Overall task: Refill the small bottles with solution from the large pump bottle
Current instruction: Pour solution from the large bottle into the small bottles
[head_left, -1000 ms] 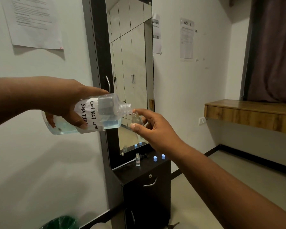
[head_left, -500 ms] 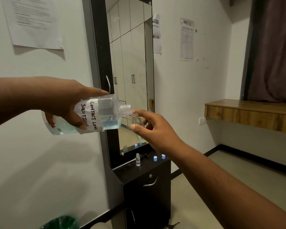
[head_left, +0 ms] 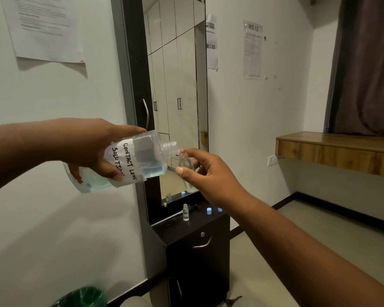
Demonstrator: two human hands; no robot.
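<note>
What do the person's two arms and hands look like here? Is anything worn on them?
Both forearms are bare as far as the picture shows: no sleeve, glove, watch or bracelet is visible. The left hand and the right hand show no rings. The fingernails are short and unpainted.

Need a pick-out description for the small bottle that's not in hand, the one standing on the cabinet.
Find the tall mirror and the black cabinet below it. The small bottle on the cabinet stands upright on the top, near the mirror's foot. It is clear and uncapped, left of the two blue caps, unlike the bottle held in the right hand.
</note>
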